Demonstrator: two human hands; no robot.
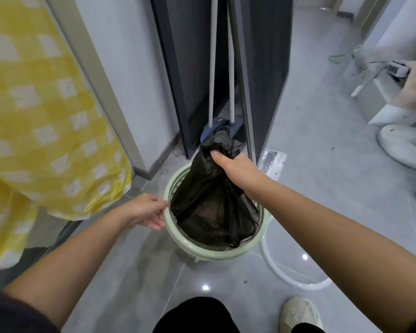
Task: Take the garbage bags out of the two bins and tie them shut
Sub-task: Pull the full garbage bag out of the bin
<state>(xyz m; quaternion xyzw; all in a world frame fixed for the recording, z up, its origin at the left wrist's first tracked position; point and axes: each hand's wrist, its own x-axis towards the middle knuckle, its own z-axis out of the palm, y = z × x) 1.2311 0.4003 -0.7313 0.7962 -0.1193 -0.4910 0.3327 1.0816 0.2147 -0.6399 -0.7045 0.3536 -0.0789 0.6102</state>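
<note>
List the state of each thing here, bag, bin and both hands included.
black garbage bag: neck gathered, partly lifted, bottom in the bin.
green bin: upright on the floor.
right hand: grips the bag's neck.
left hand: holds the bin's rim.
white ring: flat on the floor.

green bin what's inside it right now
A black garbage bag fills the green bin, its gathered neck gripped by the right hand, while the left hand holds the rim. What the bag holds and the bin's bottom are covered by dark plastic.
</note>
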